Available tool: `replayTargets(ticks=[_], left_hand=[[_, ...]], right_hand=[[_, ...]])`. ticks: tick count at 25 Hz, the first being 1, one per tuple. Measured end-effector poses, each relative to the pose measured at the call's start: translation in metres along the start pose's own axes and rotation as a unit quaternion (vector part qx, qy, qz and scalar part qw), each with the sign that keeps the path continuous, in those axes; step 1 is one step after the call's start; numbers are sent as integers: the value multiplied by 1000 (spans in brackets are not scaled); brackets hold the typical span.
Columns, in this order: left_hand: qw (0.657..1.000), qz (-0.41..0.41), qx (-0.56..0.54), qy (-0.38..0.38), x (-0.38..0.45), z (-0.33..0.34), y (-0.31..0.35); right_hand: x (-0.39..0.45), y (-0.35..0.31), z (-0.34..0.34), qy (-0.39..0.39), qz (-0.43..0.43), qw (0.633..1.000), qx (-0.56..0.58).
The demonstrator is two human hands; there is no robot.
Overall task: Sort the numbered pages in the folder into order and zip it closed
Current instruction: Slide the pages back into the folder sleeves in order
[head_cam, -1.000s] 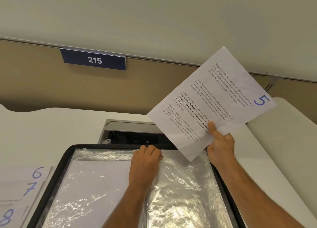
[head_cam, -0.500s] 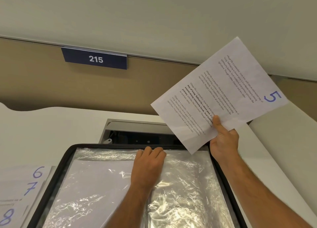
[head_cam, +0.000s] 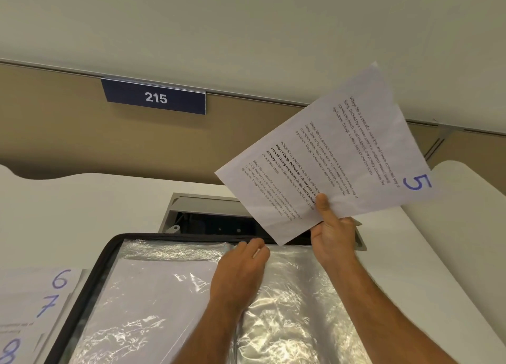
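A black zip folder (head_cam: 90, 281) lies open on the white desk with clear plastic sleeves inside. The left sleeve (head_cam: 164, 295) has a white sheet in it; the right sleeve (head_cam: 301, 309) looks empty. My left hand (head_cam: 241, 265) is at the top of the sleeves near the spine, fingers curled on a sleeve's upper edge. Above the folder's far right corner, my right hand (head_cam: 331, 235) pinches a printed page marked 5 (head_cam: 328, 158), thumb on top, and holds it tilted in the air. Pages marked 6, 7 and 8 (head_cam: 41, 295) lie fanned on the desk left of the folder.
An open grey cable hatch (head_cam: 205, 207) sits in the desk just beyond the folder. A tan partition with a blue sign 215 (head_cam: 154, 97) stands behind. Another white desk (head_cam: 465, 213) adjoins on the right.
Page 5 rose to the right, then came back a little left and down in my right hand. My left fingers curled tighter at the sleeve's top edge.
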State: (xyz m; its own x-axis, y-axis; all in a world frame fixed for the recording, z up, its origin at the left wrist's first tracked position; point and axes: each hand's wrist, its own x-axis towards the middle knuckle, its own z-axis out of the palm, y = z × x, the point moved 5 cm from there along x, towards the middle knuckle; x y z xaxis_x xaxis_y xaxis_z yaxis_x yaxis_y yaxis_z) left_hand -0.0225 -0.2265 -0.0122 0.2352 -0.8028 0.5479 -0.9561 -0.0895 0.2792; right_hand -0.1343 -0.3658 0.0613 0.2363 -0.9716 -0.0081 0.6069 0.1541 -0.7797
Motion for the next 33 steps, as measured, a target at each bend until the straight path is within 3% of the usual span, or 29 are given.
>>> replayTargets(ticks=[7,15,24,33], left_hand=[[1000,8,9,-18,-1,4,-1],[1000,0,2,-25,0,5,-1],[997,-57,-49,-22,11,-4,-5],[999,28,18,-6,14,-7,10]], right_hand=[[0,1,-5,-11,-9,1000,8],[10,-11,-22,48,-14,999,16],[-1,-25,-25,43,-8,999,11],[1,-40,-15,24,-14,1000,9]])
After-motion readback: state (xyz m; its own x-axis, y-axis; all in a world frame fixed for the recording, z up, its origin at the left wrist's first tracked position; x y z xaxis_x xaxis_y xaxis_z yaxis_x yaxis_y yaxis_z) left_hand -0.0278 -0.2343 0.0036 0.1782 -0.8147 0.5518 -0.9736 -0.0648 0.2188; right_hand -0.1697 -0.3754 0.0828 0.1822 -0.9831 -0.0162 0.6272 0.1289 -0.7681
